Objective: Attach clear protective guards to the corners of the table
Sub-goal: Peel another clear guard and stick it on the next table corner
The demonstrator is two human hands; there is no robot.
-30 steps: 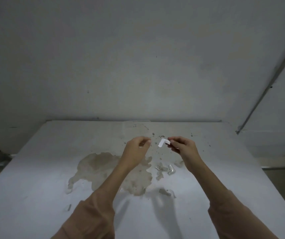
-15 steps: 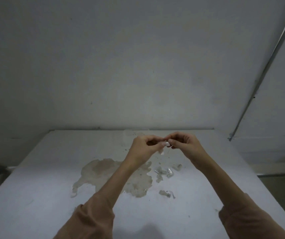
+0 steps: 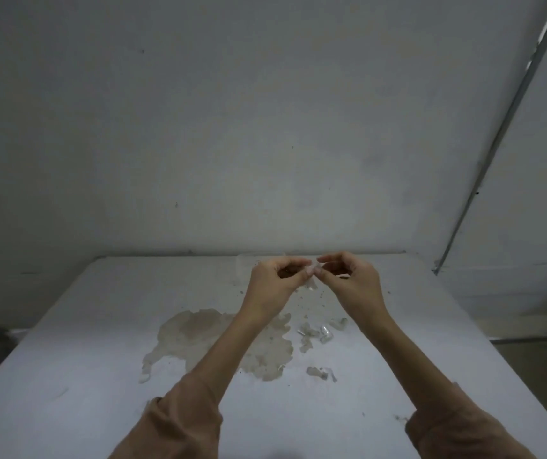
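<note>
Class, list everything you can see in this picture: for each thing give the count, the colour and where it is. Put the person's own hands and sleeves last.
Table: one, white, fills the lower half, its far edge against the wall.
Stain: one, brownish, middle of the table top.
Guard: one, clear, pinched between the fingertips of both hands above the table.
Loose guards and scraps: several, exact count unclear, clear, on the table right of the stain.
Wall: one, off-white, behind the table.
Strip: one, grey, slanting down the wall at right.
Left hand: one, pinching the guard.
Right hand: one, pinching the guard.
Sleeves: two, tan, bottom edge.
</note>
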